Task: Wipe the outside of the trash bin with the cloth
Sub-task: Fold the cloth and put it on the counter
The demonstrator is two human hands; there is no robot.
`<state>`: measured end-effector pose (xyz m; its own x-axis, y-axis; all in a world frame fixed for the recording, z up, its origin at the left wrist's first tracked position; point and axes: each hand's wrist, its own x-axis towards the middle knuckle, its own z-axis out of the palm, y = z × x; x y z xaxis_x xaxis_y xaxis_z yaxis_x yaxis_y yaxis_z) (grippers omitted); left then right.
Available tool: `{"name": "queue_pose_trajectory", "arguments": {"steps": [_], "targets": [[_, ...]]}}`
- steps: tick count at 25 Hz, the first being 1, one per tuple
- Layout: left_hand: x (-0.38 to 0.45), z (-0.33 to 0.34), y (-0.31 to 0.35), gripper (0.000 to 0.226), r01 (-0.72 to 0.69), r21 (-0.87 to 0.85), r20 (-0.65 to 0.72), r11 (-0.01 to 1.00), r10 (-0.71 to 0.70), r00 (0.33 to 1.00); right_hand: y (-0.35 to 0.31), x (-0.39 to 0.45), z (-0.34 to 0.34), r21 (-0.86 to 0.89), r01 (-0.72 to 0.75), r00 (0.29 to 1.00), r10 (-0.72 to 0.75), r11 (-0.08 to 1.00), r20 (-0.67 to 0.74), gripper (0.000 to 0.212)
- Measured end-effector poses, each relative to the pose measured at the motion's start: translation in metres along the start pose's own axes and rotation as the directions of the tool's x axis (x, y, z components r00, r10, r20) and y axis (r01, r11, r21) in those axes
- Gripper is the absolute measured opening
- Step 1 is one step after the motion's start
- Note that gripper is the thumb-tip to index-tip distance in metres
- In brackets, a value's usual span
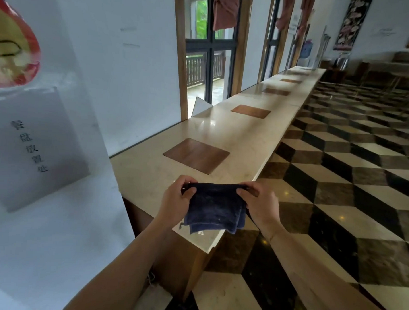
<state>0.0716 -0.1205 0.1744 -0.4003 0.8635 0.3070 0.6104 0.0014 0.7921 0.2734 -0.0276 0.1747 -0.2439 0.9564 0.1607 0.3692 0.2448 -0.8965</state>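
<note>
A dark blue folded cloth (214,207) hangs in front of me over the near end of a long cream counter (147,169). My left hand (177,200) pinches its upper left corner. Gripping the upper right corner is my right hand (258,205). The cloth is stretched between both hands and its lower edge droops past the counter's near corner. No trash bin shows in the view; brown square wooden lids (196,155) are set flush into the counter top.
A white pillar (57,219) with a grey sign stands close on the left. The counter runs along the window wall toward the far room. To the right spreads a black, brown and cream patterned floor (336,194). Tables and chairs stand far back right.
</note>
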Motion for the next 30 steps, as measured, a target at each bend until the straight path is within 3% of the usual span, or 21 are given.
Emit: {"name": "queue_pose_trajectory", "arguments": {"steps": [9, 16, 20, 24, 30], "targets": [[0.084, 0.053, -0.106, 0.014, 0.208, -0.044, 0.157, 0.977, -0.199, 0.967, 0.066, 0.084, 0.073, -0.085, -0.173, 0.984, 0.175, 0.981, 0.020, 0.011], [0.123, 0.091, -0.183, 0.014, 0.397, 0.071, 0.270, 0.915, -0.401, 0.876, 0.132, 0.132, 0.128, -0.148, -0.357, 0.920, 0.375, 0.922, 0.114, 0.004], [0.155, 0.118, -0.223, 0.015, 0.470, 0.140, 0.238, 0.872, -0.490, 0.838, 0.169, 0.177, 0.162, -0.212, -0.378, 0.895, 0.414, 0.901, 0.164, 0.004], [0.179, 0.139, -0.256, 0.013, 0.431, 0.241, 0.228, 0.870, -0.482, 0.846, 0.201, 0.214, 0.186, -0.307, -0.328, 0.900, 0.394, 0.893, 0.185, 0.009], [0.173, 0.147, -0.284, 0.016, 0.238, 0.384, 0.207, 0.892, -0.334, 0.920, 0.223, 0.216, 0.198, -0.519, -0.105, 0.944, 0.250, 0.848, 0.217, 0.016]]}}
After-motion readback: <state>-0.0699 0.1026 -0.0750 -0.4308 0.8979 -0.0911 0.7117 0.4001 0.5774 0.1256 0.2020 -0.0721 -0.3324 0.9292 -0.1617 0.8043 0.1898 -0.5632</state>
